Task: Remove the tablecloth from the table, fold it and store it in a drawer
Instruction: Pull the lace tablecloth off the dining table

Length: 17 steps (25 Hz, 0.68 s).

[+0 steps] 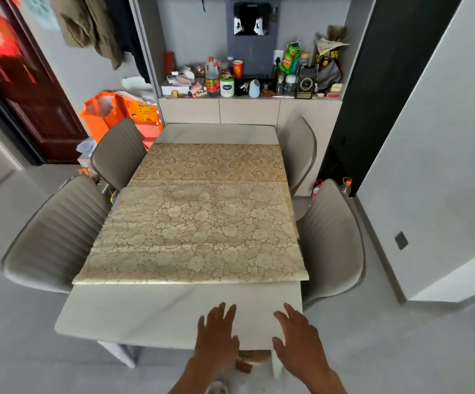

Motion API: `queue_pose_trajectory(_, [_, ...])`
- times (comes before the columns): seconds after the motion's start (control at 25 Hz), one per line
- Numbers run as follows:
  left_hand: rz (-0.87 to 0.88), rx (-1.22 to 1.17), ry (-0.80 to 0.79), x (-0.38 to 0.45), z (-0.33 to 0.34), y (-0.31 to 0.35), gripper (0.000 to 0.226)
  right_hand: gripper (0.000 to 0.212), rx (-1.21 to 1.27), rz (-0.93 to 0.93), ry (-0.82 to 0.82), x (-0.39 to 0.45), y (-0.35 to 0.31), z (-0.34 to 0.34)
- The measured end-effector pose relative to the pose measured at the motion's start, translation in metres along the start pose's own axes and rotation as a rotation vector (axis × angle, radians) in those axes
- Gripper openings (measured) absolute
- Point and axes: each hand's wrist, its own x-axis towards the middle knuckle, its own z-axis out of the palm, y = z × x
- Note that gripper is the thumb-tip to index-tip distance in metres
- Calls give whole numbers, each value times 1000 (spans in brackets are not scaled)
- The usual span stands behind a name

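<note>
A gold floral lace tablecloth (196, 223) lies on the pale grey table (145, 311), its near part folded back on itself so the paler underside faces up. Bare tabletop shows at the near and far ends. My left hand (217, 334) and my right hand (296, 336) hover over the near table edge with fingers spread, holding nothing, a short way in front of the cloth's folded edge.
Grey chairs stand on both sides, two on the left (57, 234) and two on the right (333, 240). Behind the table a cabinet (247, 110) carries a shelf crowded with bottles and jars. Orange bags (108, 109) sit at the back left beside a dark red door.
</note>
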Motion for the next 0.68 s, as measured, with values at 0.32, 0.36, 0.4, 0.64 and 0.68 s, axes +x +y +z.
queue_pose_trajectory(0.32, [-47, -41, 143, 88, -34, 43, 70, 54, -14, -70, 55, 69, 32, -68])
queue_pose_trajectory(0.36, [-38, -64, 147, 103, -36, 50, 70, 54, -26, -80, 56, 79, 40, -76])
queue_pose_trajectory(0.4, [-38, -91, 127, 114, -39, 59, 70, 53, -31, -74, 38, 85, 45, -85])
queue_pose_trajectory(0.64, [-78, -207, 150, 164, -59, 98, 72, 50, -60, -133, 51, 143, 89, -139])
queue_pose_trajectory(0.68, [-105, -234, 158, 170, -64, 101, 73, 50, -63, -161, 52, 152, 93, -146])
